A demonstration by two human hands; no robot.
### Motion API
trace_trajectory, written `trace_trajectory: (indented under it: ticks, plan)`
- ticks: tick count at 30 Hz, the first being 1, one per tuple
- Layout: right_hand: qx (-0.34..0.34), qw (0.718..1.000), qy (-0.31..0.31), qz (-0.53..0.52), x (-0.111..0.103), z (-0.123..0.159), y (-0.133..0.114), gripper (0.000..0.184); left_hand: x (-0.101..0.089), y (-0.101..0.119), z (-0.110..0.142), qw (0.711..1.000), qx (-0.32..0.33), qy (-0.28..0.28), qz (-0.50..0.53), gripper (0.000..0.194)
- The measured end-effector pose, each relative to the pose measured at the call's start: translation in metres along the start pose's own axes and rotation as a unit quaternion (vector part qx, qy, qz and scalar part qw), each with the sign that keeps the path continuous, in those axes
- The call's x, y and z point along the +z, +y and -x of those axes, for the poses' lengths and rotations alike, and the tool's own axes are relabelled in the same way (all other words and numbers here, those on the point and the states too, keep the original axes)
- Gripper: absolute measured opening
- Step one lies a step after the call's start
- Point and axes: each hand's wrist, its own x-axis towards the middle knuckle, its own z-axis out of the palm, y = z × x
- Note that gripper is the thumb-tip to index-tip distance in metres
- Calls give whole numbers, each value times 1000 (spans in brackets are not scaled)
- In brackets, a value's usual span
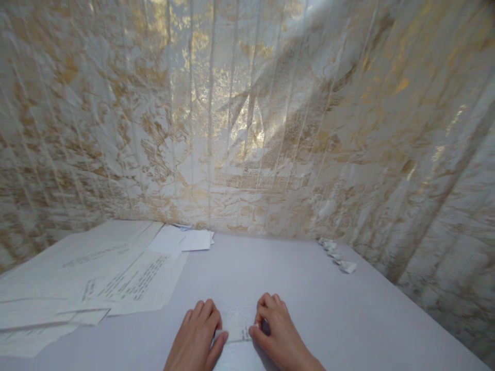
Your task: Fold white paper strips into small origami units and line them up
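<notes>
A small piece of white paper [235, 325] with some dark print lies on the table at the near middle, with a crease or edge running across it. On its left side my left hand [201, 330] is closed, thumb and fingers pinching that edge. Opposite, my right hand [275, 325] grips the right side of the same paper, thumb low and fingers curled. The paper's near part runs down out of the frame between my wrists. Both hands rest close to the tabletop.
Large printed sheets [96, 273] spread over the left of the white table [301, 278]. Small blank white papers [193, 240] lie at the back edge. Several small folded paper pieces [346, 266] line the back right. A patterned curtain [240, 118] hangs right behind the table.
</notes>
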Motion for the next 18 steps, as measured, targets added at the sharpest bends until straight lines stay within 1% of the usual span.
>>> trace_trajectory:
  ticks: [2, 3, 5, 7, 9, 10, 11, 13, 18]
  plan:
    - [-19, 1000, 2, 15, 0, 2, 1, 19, 0, 0, 1, 1000, 2, 6, 5, 15]
    - [-41, 999, 5, 24, 0, 2, 1, 20, 0, 0, 1, 1000, 3, 11, 11, 13]
    - [-110, 993, 13, 47, 2, 3, 2, 28, -1, 0, 1, 1000, 11, 17, 24, 10]
    - [-205, 975, 19, 83, 5, 2, 3, 30, -2, 1, 0, 999, 17, 12, 31, 9]
    - [-293, 947, 18, 127, 7, 1, 1, 20, -3, 1, 0, 999, 18, 2, 33, 9]
    - [-324, 934, 16, 147, 8, 0, 1, 15, -3, 2, 0, 999, 17, 0, 32, 10]
    - [-344, 925, 16, 161, 9, -1, 0, 12, -4, 2, 0, 999, 16, -2, 32, 11]
    - [-358, 918, 25, 169, 9, -2, -2, 12, -4, 3, 0, 999, 16, -1, 32, 13]
    - [-361, 918, 50, 156, 8, -2, -2, 9, -2, 6, -2, 1000, 4, 12, 25, 13]
